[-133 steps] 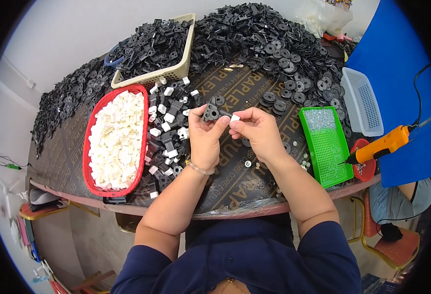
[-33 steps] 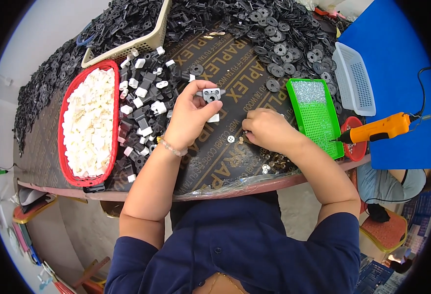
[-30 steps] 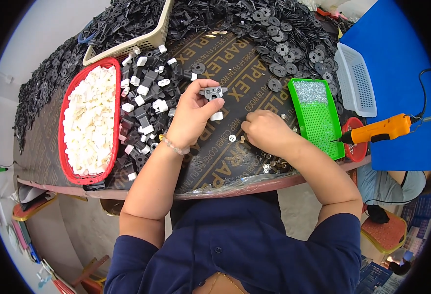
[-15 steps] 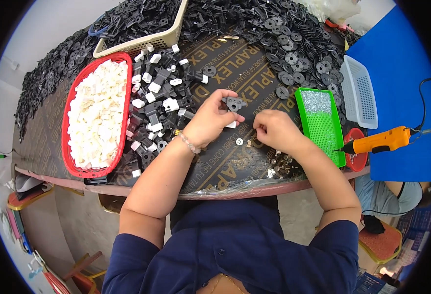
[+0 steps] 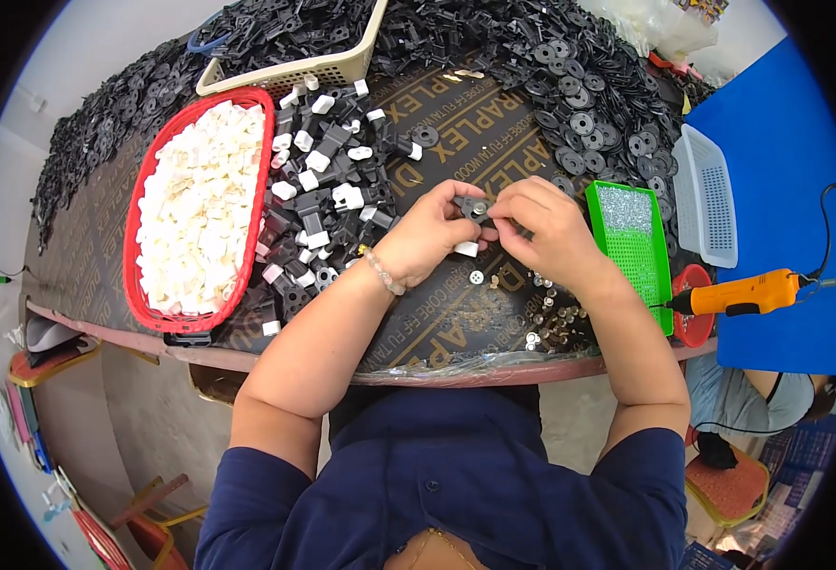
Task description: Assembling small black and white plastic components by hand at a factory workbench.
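My left hand (image 5: 429, 230) grips a black plastic part (image 5: 473, 207) between thumb and fingers, above the middle of the table. A white end piece (image 5: 466, 249) shows below that thumb. On the part's upper face sits a small, shiny round piece (image 5: 480, 211). My right hand (image 5: 549, 233) is closed in a pinch at the part's right side, its fingertips hiding whatever is between them. Below the hands lie a white button-like disc (image 5: 477, 277) and a scatter of small metal pieces (image 5: 560, 318).
At left stands a red basket (image 5: 128, 242) of white pieces, beside black parts with white ends (image 5: 318, 195). Behind are a beige basket (image 5: 337, 68) and heaped black discs (image 5: 579, 123). To the right are a green tray (image 5: 667, 285), red bowl (image 5: 706, 328), white basket (image 5: 722, 204) and orange electric screwdriver (image 5: 750, 293).
My right hand has moved up and left from above the small metal pieces to the black part in my left hand. A small round piece now shows on that part. The view has shifted slightly.
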Motion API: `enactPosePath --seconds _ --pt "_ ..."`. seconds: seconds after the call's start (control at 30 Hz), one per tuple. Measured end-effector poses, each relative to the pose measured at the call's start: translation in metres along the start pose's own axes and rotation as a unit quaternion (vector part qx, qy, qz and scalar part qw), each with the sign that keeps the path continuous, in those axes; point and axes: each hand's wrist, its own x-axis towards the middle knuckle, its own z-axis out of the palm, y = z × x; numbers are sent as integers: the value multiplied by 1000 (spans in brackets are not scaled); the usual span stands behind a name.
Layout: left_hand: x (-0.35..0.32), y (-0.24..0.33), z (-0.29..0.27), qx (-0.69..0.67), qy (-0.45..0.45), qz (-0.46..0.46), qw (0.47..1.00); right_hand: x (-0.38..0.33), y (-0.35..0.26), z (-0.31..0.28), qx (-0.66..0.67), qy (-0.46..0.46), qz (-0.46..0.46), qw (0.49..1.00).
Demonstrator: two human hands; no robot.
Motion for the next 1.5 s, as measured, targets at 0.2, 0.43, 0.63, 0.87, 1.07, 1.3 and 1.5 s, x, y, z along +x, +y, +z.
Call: enactPosePath --seconds 0.2,0.43,0.63,0.87,1.07,1.3,1.5 --pt "4 9 -1 -122 75 18 989 -28 -39 12 -3 -150 177 973" --pt "9 -2 -5 -92 66 41 993 23 -54 -11 177 -421 186 870" --pt "0 2 -4 -96 46 64 992 198 -41 -2 242 -321 3 916" --pt "0 1 -6 -90 52 26 994 318 -32 14 396 48 175 900" --pt "3 4 -1 -111 64 59 990 207 41 -33 212 10 247 945" --pt "2 13 -9 -116 91 74 986 57 115 -59 -71 -89 342 933" --pt "2 14 -10 -142 95 69 983 -2 94 -49 -171 -197 377 889"
